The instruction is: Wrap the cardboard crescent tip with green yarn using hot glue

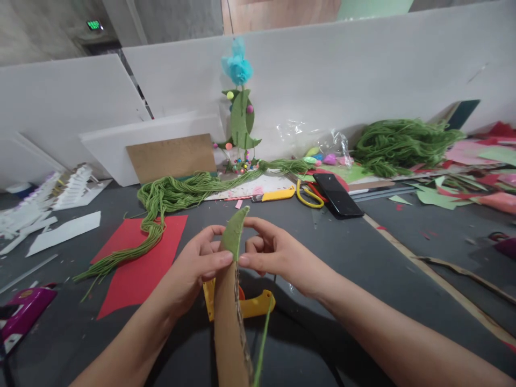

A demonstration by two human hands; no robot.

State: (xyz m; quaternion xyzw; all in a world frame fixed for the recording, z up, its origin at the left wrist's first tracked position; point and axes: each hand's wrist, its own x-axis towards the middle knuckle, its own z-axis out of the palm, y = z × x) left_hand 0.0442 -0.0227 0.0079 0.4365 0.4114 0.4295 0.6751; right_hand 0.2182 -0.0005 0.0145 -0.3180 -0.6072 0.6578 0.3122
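I hold a curved cardboard piece [229, 317] edge-on in front of me; its pointed top is covered with green felt [235, 231]. My left hand [201, 263] pinches it from the left with thumb and fingers closed on it. My right hand [274, 252] pinches it from the right at the same height. A green yarn strand [264, 338] hangs down beside the cardboard. A yellow tool [253, 305] lies on the floor under my hands.
A red paper sheet [137, 263] and a long green yarn bundle [169, 199] lie to the left. Behind are a felt tree decoration [241, 118], a yellow utility knife [276, 194], yellow scissors [308, 196], a black phone [337, 194], a green yarn heap [399, 142] and paper scraps. A purple tool [24, 309] sits far left.
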